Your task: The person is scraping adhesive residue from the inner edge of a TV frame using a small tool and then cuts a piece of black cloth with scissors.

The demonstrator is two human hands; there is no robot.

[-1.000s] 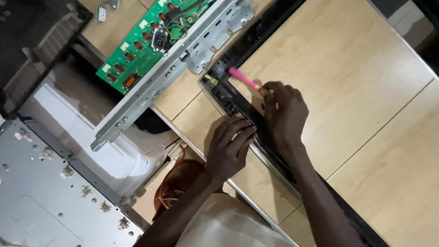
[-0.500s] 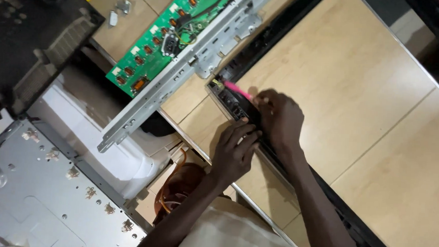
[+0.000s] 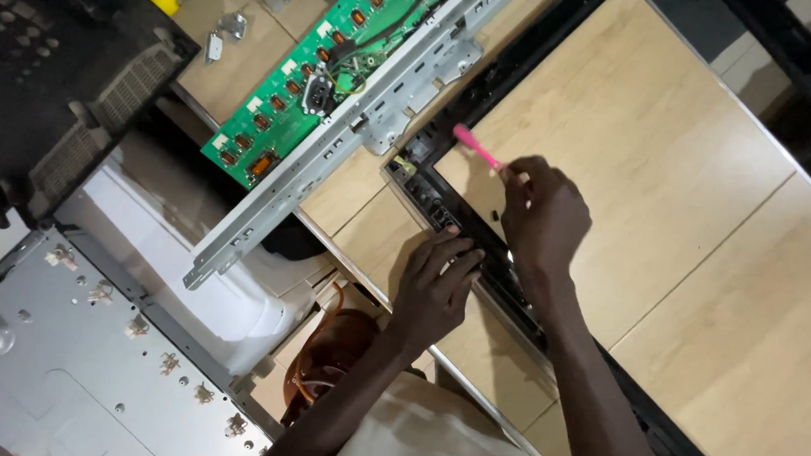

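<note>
Against glossy black frame [image 3: 443,207], right hand [image 3: 545,216] around slim pink plastic tool [image 3: 477,147]

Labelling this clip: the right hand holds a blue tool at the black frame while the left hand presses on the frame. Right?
Not quite. The head view shows the tool in the right hand is pink, not blue. The left hand does press on the black frame.

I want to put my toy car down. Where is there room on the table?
The widest bare patch is the light wooden tabletop right of the black frame strip. It is crowded at the strip, where the left hand presses and the right hand holds a pink tool, and near the green circuit board.
</note>
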